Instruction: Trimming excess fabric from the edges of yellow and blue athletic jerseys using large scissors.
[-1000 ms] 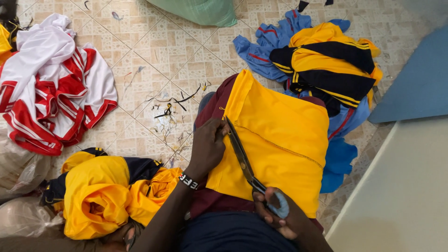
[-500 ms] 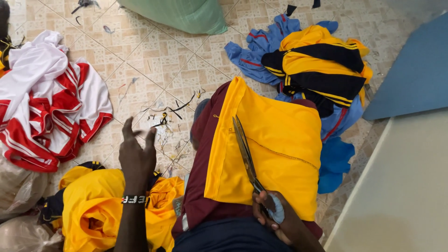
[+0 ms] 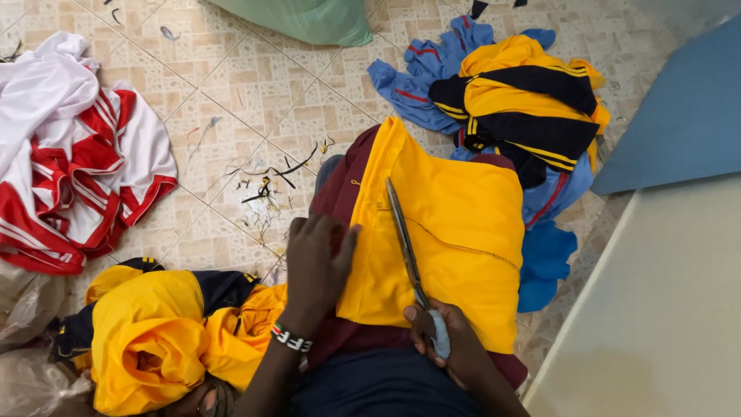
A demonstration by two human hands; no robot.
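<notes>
A yellow garment [image 3: 455,232] lies spread over my maroon-clad lap [image 3: 343,193]. My right hand [image 3: 451,347] grips the handle of long scissors [image 3: 405,243], whose closed blades lie flat on the yellow cloth, pointing away from me. My left hand [image 3: 316,262] rests palm down, fingers together, on the lap at the left edge of the yellow garment; a striped band sits on its wrist.
A yellow and navy garment heap [image 3: 154,332] lies at lower left. A red and white shirt [image 3: 69,177] lies left. Blue and yellow-black clothes [image 3: 509,100] are piled ahead. Thread scraps [image 3: 266,181] dot the tiled floor. A green sack [image 3: 309,19] is at the top, a pale counter [image 3: 664,309] right.
My left hand lifted off the yellow garment, swung out left with fingers spread, then came back down onto the lap at the cloth's left edge. The scissors stayed on the cloth.
</notes>
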